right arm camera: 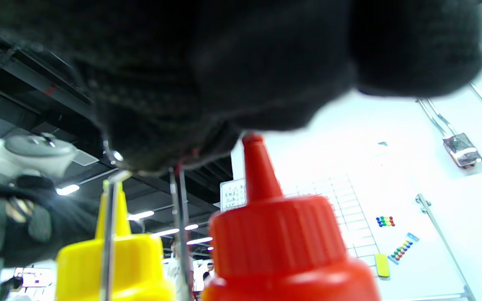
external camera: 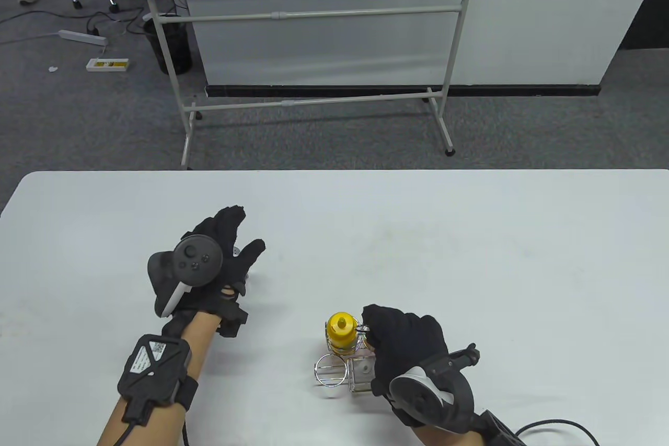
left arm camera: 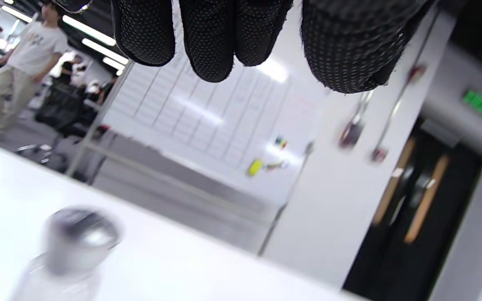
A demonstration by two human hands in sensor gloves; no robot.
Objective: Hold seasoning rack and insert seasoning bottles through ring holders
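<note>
The wire seasoning rack [external camera: 330, 370] stands on the white table [external camera: 470, 258], near the front. My right hand [external camera: 373, 331] grips its top wire from above. A yellow-capped bottle [external camera: 341, 328] sits in a far ring, and one near ring is bare. A clear square container [external camera: 360, 375] shows at the rack's near right. In the right wrist view, a red-capped bottle [right arm camera: 278, 246] and the yellow one [right arm camera: 115, 263] stand close under my palm. My left hand [external camera: 245, 239] is open, to the left. Its fingers [left arm camera: 211, 46] hang above a clear shaker with a silver cap [left arm camera: 80, 240], not touching it.
A whiteboard on a metal stand [external camera: 313, 22] stands on the carpet beyond the table's far edge. A black cable [external camera: 554, 425] runs from my right wrist at the front right corner.
</note>
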